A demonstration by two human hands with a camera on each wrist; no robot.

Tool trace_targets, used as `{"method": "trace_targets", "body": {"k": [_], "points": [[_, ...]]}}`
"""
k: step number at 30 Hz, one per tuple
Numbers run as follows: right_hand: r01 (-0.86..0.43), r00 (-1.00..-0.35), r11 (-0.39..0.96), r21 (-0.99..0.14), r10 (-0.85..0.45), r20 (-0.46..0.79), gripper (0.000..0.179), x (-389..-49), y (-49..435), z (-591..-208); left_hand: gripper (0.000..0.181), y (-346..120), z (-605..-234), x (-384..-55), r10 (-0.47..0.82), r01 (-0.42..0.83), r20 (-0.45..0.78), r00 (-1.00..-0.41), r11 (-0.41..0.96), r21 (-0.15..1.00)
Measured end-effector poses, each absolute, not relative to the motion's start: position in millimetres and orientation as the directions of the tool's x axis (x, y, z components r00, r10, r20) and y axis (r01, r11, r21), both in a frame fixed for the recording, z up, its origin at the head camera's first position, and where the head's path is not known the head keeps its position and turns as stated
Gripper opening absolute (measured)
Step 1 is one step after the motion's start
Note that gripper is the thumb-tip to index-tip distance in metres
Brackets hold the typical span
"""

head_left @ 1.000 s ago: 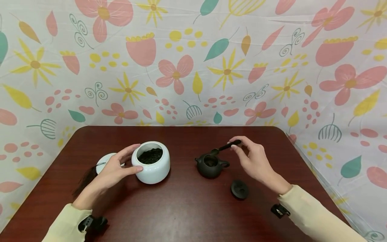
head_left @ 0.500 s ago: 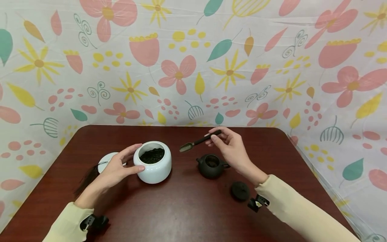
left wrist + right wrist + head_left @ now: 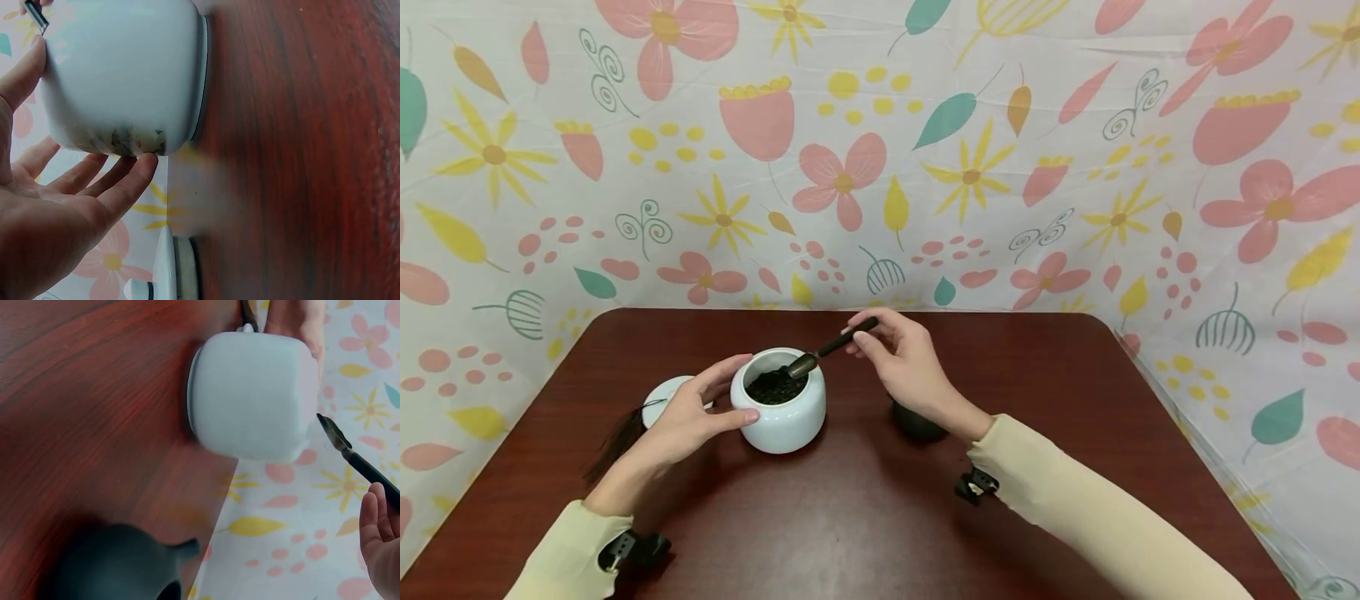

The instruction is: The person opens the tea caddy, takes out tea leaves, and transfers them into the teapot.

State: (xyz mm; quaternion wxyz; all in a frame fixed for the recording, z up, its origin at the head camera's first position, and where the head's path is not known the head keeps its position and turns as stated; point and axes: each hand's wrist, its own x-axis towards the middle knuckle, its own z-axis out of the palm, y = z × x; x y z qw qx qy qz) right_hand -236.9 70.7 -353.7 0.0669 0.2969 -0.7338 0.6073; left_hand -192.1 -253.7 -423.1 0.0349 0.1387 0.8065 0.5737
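Observation:
A white ceramic tea jar [image 3: 782, 427] stands on the table, dark tea leaves [image 3: 771, 387] inside. Its left side is held by my left hand [image 3: 681, 421], thumb at the front and fingers round the back. My right hand [image 3: 906, 362] pinches the black handle of a small tea scoop [image 3: 842, 340]. The scoop's metal bowl [image 3: 803, 365] tilts down at the jar's mouth, over the leaves. Below the right hand sits a dark teapot [image 3: 119, 569], mostly hidden behind that hand in the head view but showing its spout in the right wrist view.
The jar's white lid [image 3: 662, 398] with a dark tassel [image 3: 617, 440] lies left of the jar, partly behind the left hand. The reddish-brown table [image 3: 820, 533] ends at a floral cloth [image 3: 880, 167] at the back.
My right hand has carried the scoop leftward from over the teapot to the jar's mouth. The left hand still holds the jar. The small black teapot lid is now hidden under the right arm.

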Motion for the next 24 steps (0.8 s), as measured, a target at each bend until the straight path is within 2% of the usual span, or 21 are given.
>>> {"method": "trace_targets", "body": {"k": [5,15,24], "points": [[-0.571,-0.785,0.172,-0.803,-0.402,0.472,0.016,-238.4,50.0,-358.1,0.078,-253.8,-423.4,-192.3,0.261,0.187,0.107,-0.959,0.304,0.934],[-0.725,-0.674,0.299,-0.621,-0.493,0.550,0.014,-244.4,22.3,-370.8,0.077,-253.5,-422.7,-192.2,0.265,0.189,0.109,-0.958,0.300,0.935],[-0.719,-0.680,0.368,-0.589,-0.546,0.489,0.014,-250.6,4.7,-379.0,0.077,-254.5,-424.3,-192.4,0.272,0.195,0.111,-0.956,0.303,0.933]]}}
